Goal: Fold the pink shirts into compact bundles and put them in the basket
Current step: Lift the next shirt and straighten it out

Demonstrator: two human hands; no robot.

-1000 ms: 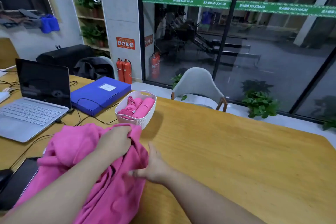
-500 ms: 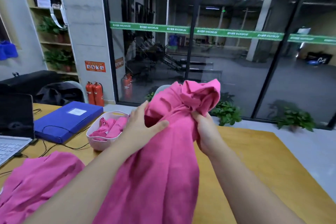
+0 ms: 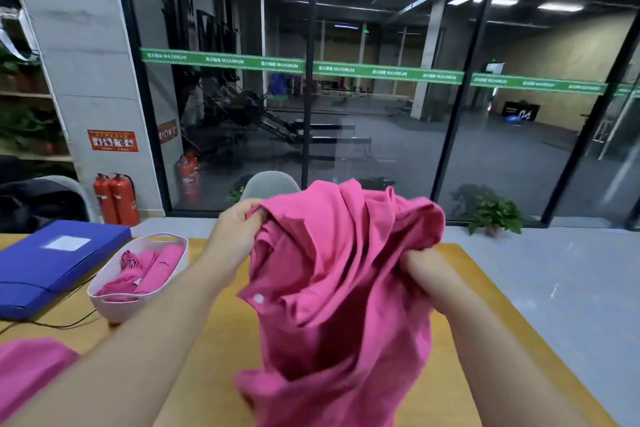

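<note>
Pink shirt bunched above table, left hand and right hand gripping its upper edges

The shirt held up is bright pink with a pale button, and the rolled bundles in the white basket are the same pink. A deep blue folder with a white label lies on the yellow-orange wooden table. Behind stand red fire extinguishers and a green stripe with white lettering across the dark glass.
</note>
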